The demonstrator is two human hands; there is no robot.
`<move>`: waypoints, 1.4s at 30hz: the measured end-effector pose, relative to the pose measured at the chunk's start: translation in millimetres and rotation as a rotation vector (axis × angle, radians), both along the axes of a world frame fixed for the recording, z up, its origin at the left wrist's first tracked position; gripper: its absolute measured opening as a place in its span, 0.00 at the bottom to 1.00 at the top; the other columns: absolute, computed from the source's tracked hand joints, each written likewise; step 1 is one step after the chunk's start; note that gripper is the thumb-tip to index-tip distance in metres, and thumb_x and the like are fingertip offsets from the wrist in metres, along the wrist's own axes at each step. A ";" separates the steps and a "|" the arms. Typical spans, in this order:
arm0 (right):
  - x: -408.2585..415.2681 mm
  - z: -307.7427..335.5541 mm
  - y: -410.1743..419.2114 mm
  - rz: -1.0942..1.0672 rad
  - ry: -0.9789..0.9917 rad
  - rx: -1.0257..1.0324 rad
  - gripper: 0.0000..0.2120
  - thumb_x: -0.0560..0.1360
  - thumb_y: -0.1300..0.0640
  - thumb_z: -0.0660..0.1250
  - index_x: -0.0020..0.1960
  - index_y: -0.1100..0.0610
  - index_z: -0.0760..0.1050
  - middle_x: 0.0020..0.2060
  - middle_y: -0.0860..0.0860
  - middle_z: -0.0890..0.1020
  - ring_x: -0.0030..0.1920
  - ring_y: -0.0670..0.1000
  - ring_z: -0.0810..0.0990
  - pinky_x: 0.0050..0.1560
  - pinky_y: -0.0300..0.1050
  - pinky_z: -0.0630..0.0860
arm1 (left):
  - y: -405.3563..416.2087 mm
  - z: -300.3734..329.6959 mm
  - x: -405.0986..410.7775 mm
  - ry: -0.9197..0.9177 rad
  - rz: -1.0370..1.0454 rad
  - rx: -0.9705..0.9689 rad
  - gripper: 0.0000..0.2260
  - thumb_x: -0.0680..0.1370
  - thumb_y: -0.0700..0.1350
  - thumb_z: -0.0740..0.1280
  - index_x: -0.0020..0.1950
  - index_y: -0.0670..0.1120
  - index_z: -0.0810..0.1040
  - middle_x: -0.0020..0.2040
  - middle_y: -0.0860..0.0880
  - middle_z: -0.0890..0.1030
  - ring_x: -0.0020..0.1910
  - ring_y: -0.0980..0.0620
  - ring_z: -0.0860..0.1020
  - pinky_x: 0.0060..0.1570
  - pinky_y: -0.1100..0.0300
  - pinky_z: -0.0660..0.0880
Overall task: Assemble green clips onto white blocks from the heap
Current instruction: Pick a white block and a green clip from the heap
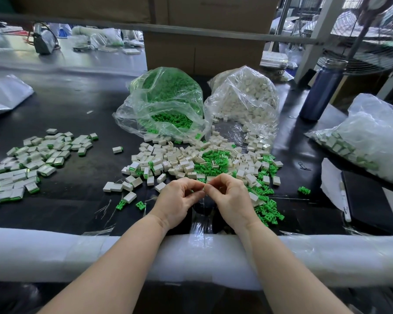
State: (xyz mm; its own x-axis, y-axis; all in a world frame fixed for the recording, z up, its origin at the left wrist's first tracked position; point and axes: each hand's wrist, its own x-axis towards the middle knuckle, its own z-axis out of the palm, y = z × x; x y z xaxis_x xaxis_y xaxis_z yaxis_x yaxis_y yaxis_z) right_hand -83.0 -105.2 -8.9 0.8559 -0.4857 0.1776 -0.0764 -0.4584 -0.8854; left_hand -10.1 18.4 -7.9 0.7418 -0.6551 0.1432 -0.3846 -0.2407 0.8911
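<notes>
**Small, light parts pinched between two hands; the piece itself barely seen**

The left hand (176,197) and the right hand (230,198) are held together just above the near edge of the heap (204,162), fingers curled and fingertips meeting. A small piece appears to be pinched between them, but whether it is a clip, a block or both cannot be told, as it is covered by the fingers.

The white blocks (173,158) and green clips (211,159) are judged light, stiff and smooth, likely to scatter if nudged. A block is best taken by its flat sides, a clip by its body, clear of the prongs.

Finished pieces (30,162) are spread at nine o'clock on the table (82,109). Supply bags lie at twelve o'clock: the green bag (166,100) and the white bag (245,98). A further bag (370,137) at three o'clock is cut off by the frame.
</notes>
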 end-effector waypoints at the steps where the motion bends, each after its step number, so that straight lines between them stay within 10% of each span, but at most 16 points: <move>1: 0.2 -0.2 0.0 -0.002 0.012 -0.014 0.07 0.75 0.58 0.68 0.39 0.51 0.74 0.33 0.46 0.78 0.35 0.44 0.76 0.39 0.40 0.74 | -0.1 0.5 -0.3 0.013 -0.006 -0.007 0.07 0.74 0.40 0.69 0.51 0.45 0.81 0.45 0.48 0.82 0.47 0.50 0.80 0.55 0.54 0.76; 9: 0.8 1.1 1.8 -0.017 -0.013 -0.020 0.06 0.77 0.57 0.65 0.41 0.52 0.73 0.37 0.48 0.78 0.39 0.48 0.76 0.42 0.43 0.75 | -0.4 1.9 -0.2 0.080 0.058 -0.114 0.07 0.74 0.39 0.69 0.49 0.49 0.79 0.43 0.44 0.81 0.42 0.46 0.79 0.47 0.58 0.79; 18: 0.0 -0.1 0.7 -0.089 -0.020 -0.158 0.04 0.74 0.57 0.69 0.42 0.56 0.77 0.37 0.50 0.79 0.40 0.50 0.76 0.44 0.44 0.74 | 4.5 2.9 9.9 -0.246 0.619 -0.216 0.11 0.75 0.32 0.65 0.56 0.39 0.79 0.53 0.46 0.72 0.48 0.53 0.75 0.51 0.79 0.67; 29: -1.1 1.5 2.7 -0.045 0.069 -0.349 0.02 0.76 0.58 0.66 0.46 0.56 0.78 0.42 0.47 0.77 0.44 0.46 0.74 0.45 0.36 0.68 | 4.8 -4.0 14.0 -0.191 0.678 0.206 0.23 0.77 0.40 0.64 0.70 0.36 0.64 0.76 0.43 0.54 0.75 0.45 0.50 0.71 0.60 0.49; 42: 5.5 -2.6 13.9 0.122 0.282 -0.701 0.19 0.79 0.48 0.58 0.70 0.44 0.66 0.58 0.50 0.68 0.61 0.51 0.68 0.55 0.47 0.71 | -1.4 -8.2 11.9 -0.392 0.554 0.472 0.22 0.79 0.41 0.58 0.73 0.51 0.63 0.77 0.47 0.48 0.75 0.47 0.43 0.72 0.54 0.44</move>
